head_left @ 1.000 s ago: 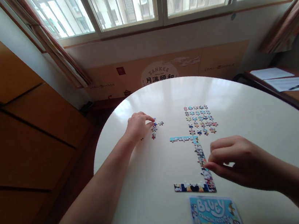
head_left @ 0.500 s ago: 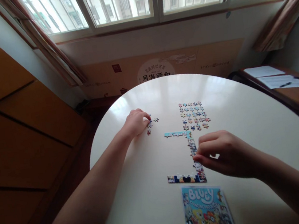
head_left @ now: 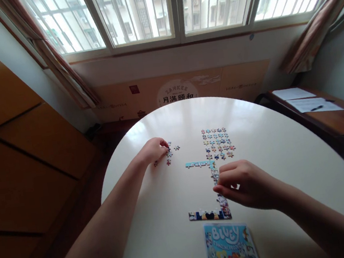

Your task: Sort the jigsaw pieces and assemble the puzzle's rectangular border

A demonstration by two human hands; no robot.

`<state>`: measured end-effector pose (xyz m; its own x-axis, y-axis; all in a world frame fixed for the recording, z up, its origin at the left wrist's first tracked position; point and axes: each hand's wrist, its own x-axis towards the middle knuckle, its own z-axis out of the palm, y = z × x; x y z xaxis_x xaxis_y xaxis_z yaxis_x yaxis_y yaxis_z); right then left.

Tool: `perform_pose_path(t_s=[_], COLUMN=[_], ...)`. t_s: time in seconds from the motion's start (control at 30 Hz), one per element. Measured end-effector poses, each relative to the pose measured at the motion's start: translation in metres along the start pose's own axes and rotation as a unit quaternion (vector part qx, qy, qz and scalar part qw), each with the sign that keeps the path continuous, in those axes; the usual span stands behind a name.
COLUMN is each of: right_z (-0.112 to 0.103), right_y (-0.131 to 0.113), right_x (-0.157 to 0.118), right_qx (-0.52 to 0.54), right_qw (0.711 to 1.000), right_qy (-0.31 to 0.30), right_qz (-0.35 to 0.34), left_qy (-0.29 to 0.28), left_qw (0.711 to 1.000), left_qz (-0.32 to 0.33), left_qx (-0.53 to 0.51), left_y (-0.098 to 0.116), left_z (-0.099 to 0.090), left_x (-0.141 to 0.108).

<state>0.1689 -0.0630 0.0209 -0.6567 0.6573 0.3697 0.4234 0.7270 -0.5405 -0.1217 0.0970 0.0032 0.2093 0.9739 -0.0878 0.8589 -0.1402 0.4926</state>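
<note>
My left hand (head_left: 155, 150) is closed in a pinch at a small group of loose jigsaw pieces (head_left: 169, 162), with a dark puzzle piece (head_left: 168, 149) at its fingertips. One more loose piece (head_left: 177, 147) lies just right of them. My right hand (head_left: 242, 183) has thumb and fingers pressed together over the right side of a partly joined puzzle border (head_left: 199, 164), covering part of it. Whatever that pinch holds, if anything, is hidden. The border runs along the top, right side and bottom (head_left: 199, 215).
Loose puzzle pieces (head_left: 218, 142) lie in rows beyond the border on the round white table (head_left: 161, 240). A blue Bluey picture box or booklet (head_left: 230, 246) lies at the near side. Papers and a pen rest on a brown side desk (head_left: 332, 118) at right.
The view has tilted upward, so the table appears lower. My left hand has drawn slightly left, showing more pieces near it. My right fingertips have shifted a little left over the border.
</note>
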Motion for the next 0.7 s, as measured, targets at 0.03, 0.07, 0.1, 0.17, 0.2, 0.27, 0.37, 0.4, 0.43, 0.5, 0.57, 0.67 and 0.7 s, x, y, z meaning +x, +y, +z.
perform_pose_path(t_s=[0.03, 0.07, 0.1, 0.17, 0.2, 0.27, 0.37, 0.4, 0.43, 0.5, 0.57, 0.67, 0.7], right_z=[0.001, 0.002, 0.003, 0.005, 0.005, 0.006, 0.004, 0.003, 0.003, 0.003, 0.005, 0.011, 0.013], right_y=[0.0, 0.0, 0.0, 0.001, 0.001, 0.002, 0.002, 0.002, 0.002, 0.001, -0.001, -0.004, -0.005], right_x=[0.0, 0.0, 0.0, 0.0, -0.001, -0.001, -0.002, -0.002, -0.002, -0.002, -0.003, -0.004, -0.004], right_qx=[-0.003, -0.005, -0.005, -0.003, -0.001, 0.003, 0.007, 0.008, 0.008, 0.004, -0.008, -0.035, -0.043], right_qw=[1.0, 1.0, 1.0, 1.0, 1.0, 1.0, 1.0, 1.0, 1.0, 0.999, 0.998, 0.994, 0.991], right_qy=[-0.003, -0.005, -0.008, -0.013, -0.016, -0.015, -0.015, -0.018, -0.022, -0.036, -0.058, -0.104, -0.12], right_qz=[0.002, 0.004, 0.006, 0.007, 0.007, 0.005, 0.006, 0.005, 0.002, -0.008, -0.017, -0.027, -0.029], left_qy=[-0.003, -0.007, -0.013, -0.027, -0.033, -0.043, -0.065, -0.076, -0.082, -0.117, -0.162, -0.251, -0.28], left_qw=[1.0, 1.0, 0.999, 0.998, 0.997, 0.994, 0.986, 0.984, 0.98, 0.972, 0.965, 0.944, 0.936], left_qz=[-0.003, -0.004, -0.003, 0.005, 0.009, 0.026, 0.069, 0.083, 0.098, 0.128, 0.148, 0.154, 0.154], left_qx=[-0.012, -0.024, -0.036, -0.059, -0.069, -0.095, -0.135, -0.14, -0.15, -0.159, -0.146, -0.149, -0.149], left_y=[-0.001, -0.001, -0.002, -0.004, -0.004, -0.003, 0.007, 0.013, 0.019, 0.034, 0.047, 0.059, 0.062], left_z=[0.0, 0.0, -0.001, -0.003, -0.005, -0.011, -0.019, -0.021, -0.022, -0.022, -0.018, -0.009, -0.007], left_x=[0.0, -0.001, -0.001, -0.003, -0.005, -0.012, -0.029, -0.036, -0.042, -0.052, -0.061, -0.07, -0.072])
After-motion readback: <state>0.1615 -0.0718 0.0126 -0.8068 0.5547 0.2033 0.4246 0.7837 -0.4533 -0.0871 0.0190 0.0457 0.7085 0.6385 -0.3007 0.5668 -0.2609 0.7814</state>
